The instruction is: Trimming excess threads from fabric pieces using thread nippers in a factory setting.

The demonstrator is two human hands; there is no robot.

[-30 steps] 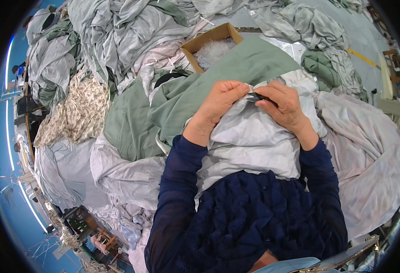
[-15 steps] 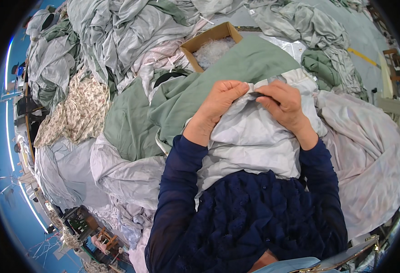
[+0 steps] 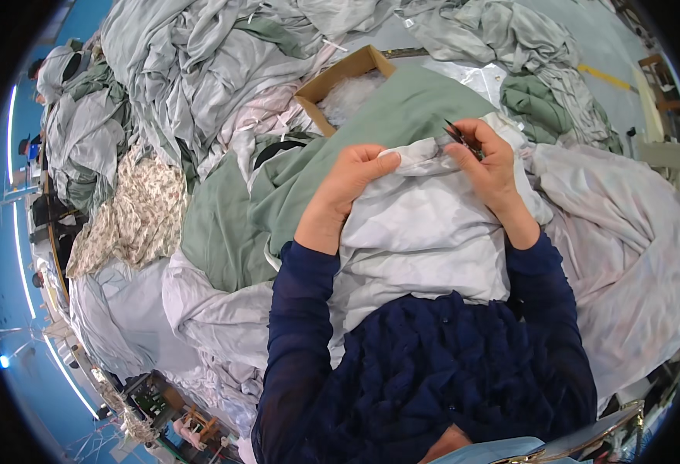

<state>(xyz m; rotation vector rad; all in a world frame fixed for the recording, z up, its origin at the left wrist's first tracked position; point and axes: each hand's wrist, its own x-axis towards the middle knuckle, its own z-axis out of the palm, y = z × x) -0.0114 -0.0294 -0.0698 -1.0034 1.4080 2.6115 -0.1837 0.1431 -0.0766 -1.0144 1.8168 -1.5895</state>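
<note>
White cloth (image 3: 425, 232) lay bunched against the person's navy top (image 3: 448, 363), its upper edge raised between both hands. Left hand (image 3: 353, 176): fingers curled closed, thumb pinching the cloth's edge. Right hand (image 3: 488, 164): fingers closed around a small dark tool (image 3: 453, 131), pointed tip jutting up and left; thumb at the same edge, whether gripping it could not be told. Green cloth (image 3: 406, 104) spread just beyond. Past it, an open cardboard box (image 3: 344, 69) held pale, wispy fluff (image 3: 349, 99). Floral cloth (image 3: 143, 209) to the left; pale pinkish cloth (image 3: 618, 263) to the right.
</note>
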